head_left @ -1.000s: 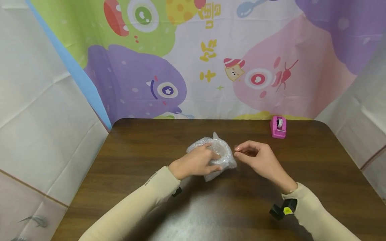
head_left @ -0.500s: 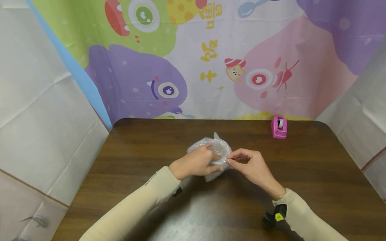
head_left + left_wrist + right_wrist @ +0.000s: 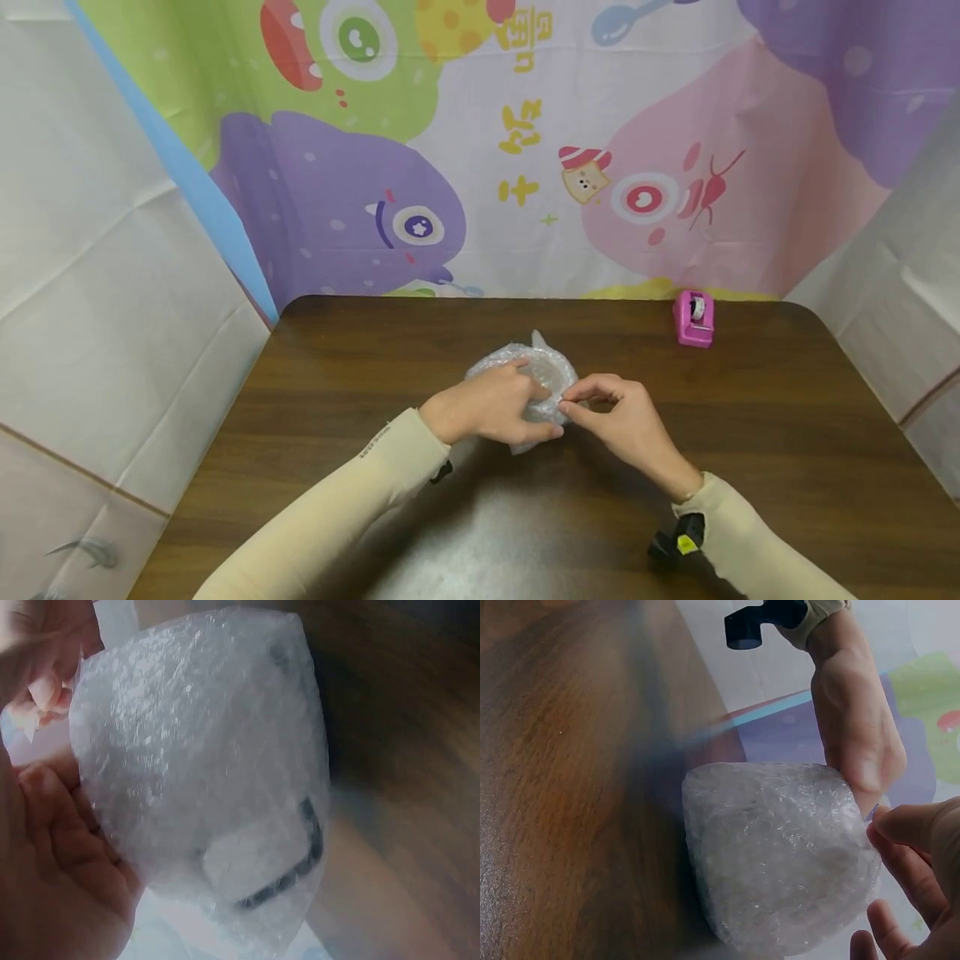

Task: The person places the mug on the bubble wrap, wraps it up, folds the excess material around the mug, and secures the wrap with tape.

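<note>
Two hands meet over a bubble-wrapped bundle (image 3: 553, 367) that sits on a dark wood-grain worktop (image 3: 360, 358), about midway across. The left hand (image 3: 491, 404) holds it from above, fingers over the rim and into the hollow on top, thumb along the near side. The right hand (image 3: 630, 421) is narrow, thumb and forefinger pinching at the bundle's right rim (anything thin between the tips is too small to make out).

The worktop has rounded far corners, its grain runs side to side, and a pale sheen lies on the part nearest the person. Near the far edge, on the right, stands a pink tape dispenser (image 3: 695, 321), well apart from the bundle.

Directly behind hangs a printed cloth (image 3: 487, 242) with green, purple and pink one-eyed creatures and yellow characters set sideways. Pale, creased panels (image 3: 97, 233) close in both sides, with a blue strip (image 3: 187, 179) slanting down between the left one and the cloth. Both forearms wear cream sleeves (image 3: 322, 508), and a black device (image 3: 678, 537) with a yellow patch sits at the right wrist.
</note>
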A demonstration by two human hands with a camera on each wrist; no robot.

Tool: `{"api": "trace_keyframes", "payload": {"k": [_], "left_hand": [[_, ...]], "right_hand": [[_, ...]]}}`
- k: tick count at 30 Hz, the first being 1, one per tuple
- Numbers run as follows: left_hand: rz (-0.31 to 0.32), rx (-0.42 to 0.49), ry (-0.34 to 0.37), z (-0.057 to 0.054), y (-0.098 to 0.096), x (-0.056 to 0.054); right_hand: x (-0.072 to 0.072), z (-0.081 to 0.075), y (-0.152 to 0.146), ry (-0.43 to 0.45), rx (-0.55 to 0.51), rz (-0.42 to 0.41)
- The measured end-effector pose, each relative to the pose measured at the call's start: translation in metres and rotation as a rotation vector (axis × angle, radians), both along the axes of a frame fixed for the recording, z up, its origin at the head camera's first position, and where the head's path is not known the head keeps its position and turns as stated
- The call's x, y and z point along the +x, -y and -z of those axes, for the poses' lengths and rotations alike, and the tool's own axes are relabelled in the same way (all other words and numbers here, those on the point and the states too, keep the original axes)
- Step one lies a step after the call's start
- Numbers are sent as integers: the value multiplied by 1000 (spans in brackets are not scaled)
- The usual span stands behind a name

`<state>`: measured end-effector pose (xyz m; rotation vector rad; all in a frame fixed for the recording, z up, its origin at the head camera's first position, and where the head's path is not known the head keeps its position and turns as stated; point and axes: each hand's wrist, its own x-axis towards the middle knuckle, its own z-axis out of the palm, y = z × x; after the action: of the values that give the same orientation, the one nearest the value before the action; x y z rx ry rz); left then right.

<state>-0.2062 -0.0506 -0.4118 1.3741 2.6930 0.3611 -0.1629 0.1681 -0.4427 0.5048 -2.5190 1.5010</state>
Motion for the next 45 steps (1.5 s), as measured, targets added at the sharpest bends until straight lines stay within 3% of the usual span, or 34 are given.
{"api": "trace_keyframes", "payload": {"k": [3, 9, 15, 21, 31, 38, 45], "left_hand": [[-5, 39, -5, 2, -1, 0], [-10, 106, -108, 9, -3, 2], [-12, 121, -133, 12, -3, 1], [-16, 135, -171, 11, -4, 3], [-91, 120, -157, 9, -9, 3], [-97, 92, -151, 8, -10, 2], [-106, 64, -152, 7, -10, 2]], "right_hand": [[0, 1, 0, -15, -3, -3], [1, 2, 0, -38, -12, -10], [2, 2, -2, -108, -38, -17], [-3, -1, -3, -139, 10, 11], [-2, 2, -2, -162, -55, 39], [-4, 3, -1, -176, -46, 89], [-10, 9, -1, -215, -31, 86]]}}
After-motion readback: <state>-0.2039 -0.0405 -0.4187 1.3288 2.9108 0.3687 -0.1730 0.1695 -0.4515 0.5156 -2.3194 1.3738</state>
